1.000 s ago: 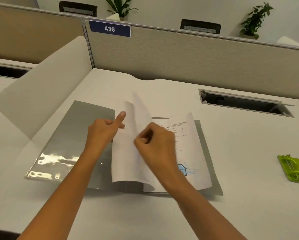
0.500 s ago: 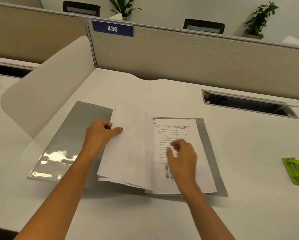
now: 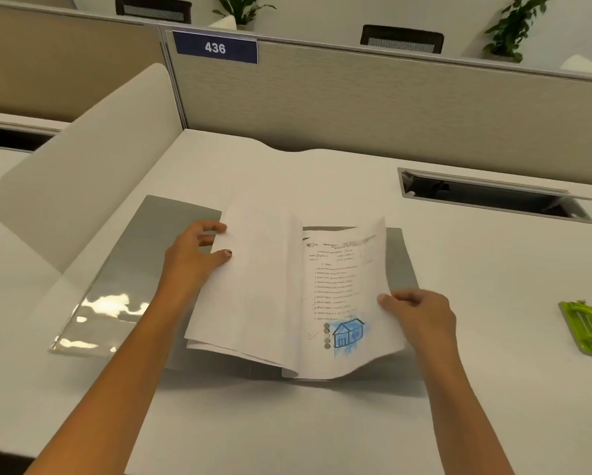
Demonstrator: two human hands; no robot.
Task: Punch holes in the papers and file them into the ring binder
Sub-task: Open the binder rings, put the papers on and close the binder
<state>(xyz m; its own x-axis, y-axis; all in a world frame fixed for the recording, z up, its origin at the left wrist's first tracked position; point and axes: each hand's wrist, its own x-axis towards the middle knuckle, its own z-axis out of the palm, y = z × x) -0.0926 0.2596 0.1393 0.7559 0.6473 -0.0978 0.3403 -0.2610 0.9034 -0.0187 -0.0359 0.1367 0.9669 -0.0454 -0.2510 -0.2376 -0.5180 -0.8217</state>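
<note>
A grey ring binder (image 3: 143, 269) lies open and flat on the white desk. A stack of white papers (image 3: 253, 289) lies turned over onto its left half. My left hand (image 3: 195, 258) holds the left edge of that stack, thumb on top. On the right half lies a printed worksheet (image 3: 342, 296) with a blue house drawing. My right hand (image 3: 421, 313) pinches the worksheet's right edge, which curls up off the binder. The rings are hidden under the papers. A green hole punch (image 3: 589, 329) sits at the far right of the desk, apart from both hands.
A beige partition (image 3: 390, 104) with a blue "436" sign (image 3: 215, 48) closes the desk's far side. A curved white divider (image 3: 82, 173) stands on the left. A cable slot (image 3: 493, 197) with a raised lid opens in the desk at back right.
My right hand let a sheet fall onto the left stack, then slid to the worksheet's right edge and lifted it. My left hand settled on the left stack's edge.
</note>
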